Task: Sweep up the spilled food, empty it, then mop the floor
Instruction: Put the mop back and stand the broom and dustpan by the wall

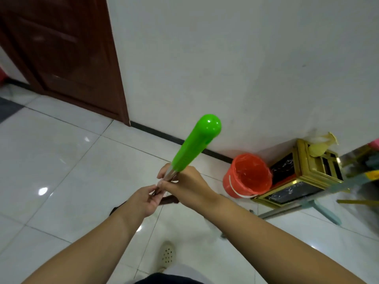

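A long pole with a bright green plastic grip point(196, 142) and a metal shaft points up toward me at the centre of the view. My right hand point(184, 182) grips the shaft just below the green grip. My left hand point(146, 198) holds the shaft a little lower, fingers curled round it. A dark brown piece point(169, 200) of the tool's lower end shows under my hands; most of it is hidden. An orange bucket point(247, 176) lined with an orange bag stands by the wall to the right.
White glossy floor tiles point(67, 177) spread left and ahead. A dark wooden door point(67, 58) is at the upper left. A gold-framed black stand point(303, 177) sits beside the bucket, and table legs point(320, 208) reach in at right. My sandalled foot point(167, 254) is below.
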Tool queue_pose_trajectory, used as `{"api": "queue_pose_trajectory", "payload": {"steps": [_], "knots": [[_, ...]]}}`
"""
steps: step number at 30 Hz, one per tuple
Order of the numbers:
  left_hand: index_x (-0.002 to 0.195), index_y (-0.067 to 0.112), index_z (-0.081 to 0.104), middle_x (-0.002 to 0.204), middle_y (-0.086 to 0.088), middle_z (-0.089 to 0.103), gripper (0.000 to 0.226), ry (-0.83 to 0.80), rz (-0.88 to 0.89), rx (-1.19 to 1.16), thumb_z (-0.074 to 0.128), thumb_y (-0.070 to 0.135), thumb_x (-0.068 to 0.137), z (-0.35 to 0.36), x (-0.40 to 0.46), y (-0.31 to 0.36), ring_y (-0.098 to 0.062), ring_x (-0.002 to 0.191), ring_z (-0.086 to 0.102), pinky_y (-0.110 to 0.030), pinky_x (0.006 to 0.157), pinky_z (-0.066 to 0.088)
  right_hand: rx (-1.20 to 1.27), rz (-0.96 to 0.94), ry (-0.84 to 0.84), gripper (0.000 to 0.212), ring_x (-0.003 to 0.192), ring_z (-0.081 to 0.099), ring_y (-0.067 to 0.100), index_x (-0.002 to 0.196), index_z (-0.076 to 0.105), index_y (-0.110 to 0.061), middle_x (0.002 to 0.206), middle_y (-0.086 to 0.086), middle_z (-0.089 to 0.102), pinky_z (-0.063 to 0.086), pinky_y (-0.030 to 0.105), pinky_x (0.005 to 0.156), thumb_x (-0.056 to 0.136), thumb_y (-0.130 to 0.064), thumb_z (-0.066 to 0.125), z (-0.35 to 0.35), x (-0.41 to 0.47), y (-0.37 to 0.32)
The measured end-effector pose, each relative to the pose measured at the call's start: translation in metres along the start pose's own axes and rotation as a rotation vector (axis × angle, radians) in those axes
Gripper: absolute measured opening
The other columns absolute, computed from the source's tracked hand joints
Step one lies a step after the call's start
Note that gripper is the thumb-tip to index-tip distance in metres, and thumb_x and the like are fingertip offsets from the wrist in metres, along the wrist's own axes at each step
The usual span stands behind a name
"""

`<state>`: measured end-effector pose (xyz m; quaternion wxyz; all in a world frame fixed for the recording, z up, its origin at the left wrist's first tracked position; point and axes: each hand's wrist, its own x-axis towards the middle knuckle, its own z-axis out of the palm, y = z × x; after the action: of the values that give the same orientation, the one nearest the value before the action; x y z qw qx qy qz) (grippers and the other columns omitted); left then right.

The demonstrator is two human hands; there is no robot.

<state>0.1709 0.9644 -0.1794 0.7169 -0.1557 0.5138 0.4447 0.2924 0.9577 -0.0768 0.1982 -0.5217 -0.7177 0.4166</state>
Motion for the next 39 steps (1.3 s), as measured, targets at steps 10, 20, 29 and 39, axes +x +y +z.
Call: {"api": "queue_pose_trajectory", "payload": {"steps": [10,20,29,39], "knots": [[0.107,-0.021,0.048,0.111,-0.03,0.053,0.022,0.021,-0.012,-0.084,0.033,-0.007,0.099,0.023,0.04,0.082,-0.034,0.123,0.051,-0.037,0.108,0.037,0.059,0.075,-0.05,0.012,0.075,0.066,0.014,0.076,0.057,-0.033,0.072,-0.011,0.062,0.056,0.035,0.077,0.08,-0.025,0.065,-0.009,0.113,-0.029],[0.128,-0.018,0.033,0.129,-0.033,0.049,0.032,-0.041,-0.003,0.014,0.03,-0.006,0.099,0.033,0.092,0.227,-0.037,0.121,0.052,-0.041,0.107,0.039,0.05,0.159,0.096,0.012,0.075,0.066,0.016,0.078,0.058,-0.032,0.071,-0.01,0.063,0.056,0.038,0.078,0.081,-0.023,0.066,0.03,0.237,-0.077],[0.135,-0.014,0.026,0.13,-0.043,0.04,0.037,-0.115,-0.034,0.09,0.03,-0.004,0.1,0.047,0.13,0.342,-0.041,0.119,0.052,-0.042,0.102,0.044,0.084,0.178,0.241,0.009,0.08,0.067,0.021,0.085,0.06,-0.022,0.074,-0.006,0.063,0.055,0.041,0.083,0.084,-0.014,0.065,0.057,0.344,-0.118],[0.138,-0.011,0.025,0.13,-0.042,0.041,0.039,-0.094,-0.029,0.115,0.031,-0.003,0.1,0.098,0.172,0.412,-0.041,0.117,0.054,-0.044,0.102,0.044,0.156,0.198,0.304,0.012,0.084,0.068,0.02,0.083,0.06,-0.025,0.077,-0.007,0.063,0.056,0.04,0.082,0.086,-0.014,0.065,0.044,0.431,-0.112]]}}
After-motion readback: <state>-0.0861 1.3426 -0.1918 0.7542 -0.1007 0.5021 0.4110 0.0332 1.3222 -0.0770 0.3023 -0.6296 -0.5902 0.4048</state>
